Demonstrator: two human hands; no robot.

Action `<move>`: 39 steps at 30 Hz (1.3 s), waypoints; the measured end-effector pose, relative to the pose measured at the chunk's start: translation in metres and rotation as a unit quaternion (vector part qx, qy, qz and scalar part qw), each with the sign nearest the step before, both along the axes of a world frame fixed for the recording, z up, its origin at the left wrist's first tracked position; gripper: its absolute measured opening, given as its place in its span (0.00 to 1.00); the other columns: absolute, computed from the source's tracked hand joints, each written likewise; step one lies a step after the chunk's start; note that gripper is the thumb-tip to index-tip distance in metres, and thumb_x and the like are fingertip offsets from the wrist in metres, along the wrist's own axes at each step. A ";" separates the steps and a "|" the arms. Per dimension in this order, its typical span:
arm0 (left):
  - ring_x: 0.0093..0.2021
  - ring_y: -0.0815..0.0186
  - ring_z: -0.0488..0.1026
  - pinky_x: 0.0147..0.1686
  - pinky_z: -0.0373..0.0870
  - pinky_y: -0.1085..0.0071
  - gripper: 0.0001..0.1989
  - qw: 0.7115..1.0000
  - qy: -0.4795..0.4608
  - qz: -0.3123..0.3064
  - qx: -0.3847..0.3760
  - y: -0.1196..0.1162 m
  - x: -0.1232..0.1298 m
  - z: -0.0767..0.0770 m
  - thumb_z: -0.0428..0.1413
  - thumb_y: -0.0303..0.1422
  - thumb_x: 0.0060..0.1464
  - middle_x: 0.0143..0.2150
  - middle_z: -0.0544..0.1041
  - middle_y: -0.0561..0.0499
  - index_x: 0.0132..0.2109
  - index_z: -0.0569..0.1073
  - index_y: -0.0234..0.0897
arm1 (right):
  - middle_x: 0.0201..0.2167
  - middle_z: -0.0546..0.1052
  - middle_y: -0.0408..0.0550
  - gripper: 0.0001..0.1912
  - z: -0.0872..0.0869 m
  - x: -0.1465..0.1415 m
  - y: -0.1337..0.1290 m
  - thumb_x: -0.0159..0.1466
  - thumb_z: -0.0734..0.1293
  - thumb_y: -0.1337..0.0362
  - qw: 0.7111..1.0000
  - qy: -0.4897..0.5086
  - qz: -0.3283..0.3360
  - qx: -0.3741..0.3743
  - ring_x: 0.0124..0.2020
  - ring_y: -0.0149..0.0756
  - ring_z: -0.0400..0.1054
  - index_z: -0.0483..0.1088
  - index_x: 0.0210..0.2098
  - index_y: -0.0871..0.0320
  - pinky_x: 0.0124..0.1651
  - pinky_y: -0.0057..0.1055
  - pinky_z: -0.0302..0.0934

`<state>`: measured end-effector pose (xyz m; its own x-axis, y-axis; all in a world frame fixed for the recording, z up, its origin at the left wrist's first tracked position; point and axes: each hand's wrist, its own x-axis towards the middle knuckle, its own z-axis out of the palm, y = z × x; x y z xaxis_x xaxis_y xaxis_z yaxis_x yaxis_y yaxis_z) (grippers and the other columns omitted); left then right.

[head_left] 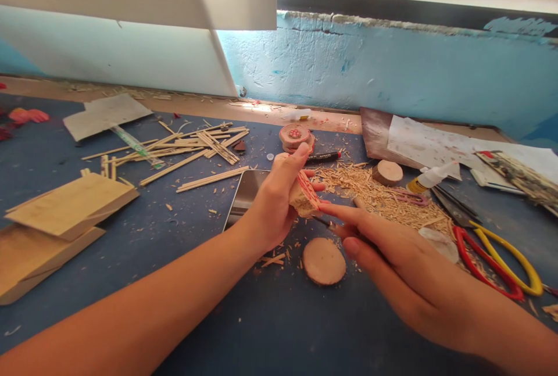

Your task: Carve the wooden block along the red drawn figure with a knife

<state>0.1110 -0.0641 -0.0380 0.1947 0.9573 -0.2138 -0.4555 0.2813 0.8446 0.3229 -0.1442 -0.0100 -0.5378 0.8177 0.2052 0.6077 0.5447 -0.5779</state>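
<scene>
My left hand [276, 196] grips a small wood slice [301, 201] with bark on its edge and a red pattern on its face, held tilted above the table. In my right hand [375, 242] is a thin dark-tipped carving tool [321, 221]; its exact kind I cannot make out. The tool's tip points at the slice's lower edge, and my right index finger reaches the slice's rim. A plain round wood slice [324, 261] lies flat just below both hands. Behind my left hand, a stack of slices [296, 136] carries a red flower design, next to a black marker [323, 157].
Wood shavings [418, 216] spread to the right, with a glue bottle [433, 177], another wood slice [387, 172] and red-and-yellow-handled scissors [505, 257]. Thin sticks [192, 146] and a cardboard box [72, 204] lie left. A shiny metallic object [244, 196] sits behind my left wrist.
</scene>
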 end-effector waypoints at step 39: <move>0.50 0.55 0.82 0.46 0.82 0.60 0.55 0.970 0.157 -0.077 0.170 0.003 -0.018 -0.006 0.88 0.41 0.33 0.57 0.81 0.48 0.63 0.66 0.48 | 0.32 0.74 0.43 0.25 0.003 -0.011 -0.009 0.84 0.63 0.42 0.913 0.265 -0.098 -0.292 0.31 0.30 0.64 0.78 0.42 0.53 0.32 0.28 0.58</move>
